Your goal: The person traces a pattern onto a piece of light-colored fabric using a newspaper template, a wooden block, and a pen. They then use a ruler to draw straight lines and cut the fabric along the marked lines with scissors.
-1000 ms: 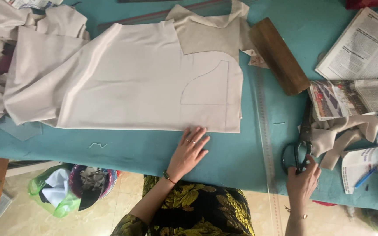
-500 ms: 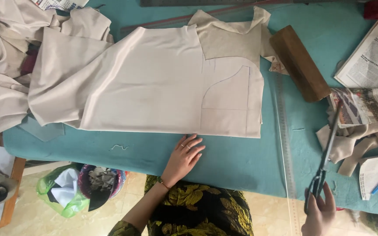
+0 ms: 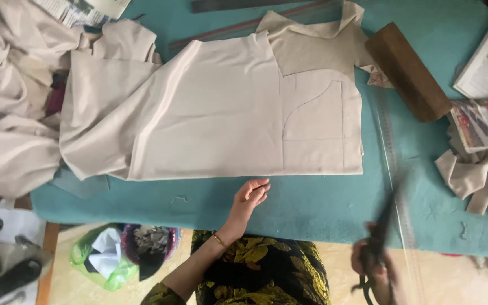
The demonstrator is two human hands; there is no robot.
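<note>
Beige fabric (image 3: 210, 113), marked with a curved pattern line, lies flat on the teal table (image 3: 312, 203); left hand (image 3: 248, 197) rests beside its near edge, fingers loosely together; right hand (image 3: 377, 271), blurred, is clamped on dark scissors (image 3: 380, 237), best steadied before cutting.

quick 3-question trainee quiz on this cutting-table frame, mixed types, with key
1. True or false: the right hand holds scissors.
2. What is the left hand resting on? A) the beige fabric B) the teal table cover C) the wooden block
3. Fill in: a curved line is drawn on the fabric's ____ end, as the camera sees it.

Key: 1 true; 2 B; 3 right.
</note>
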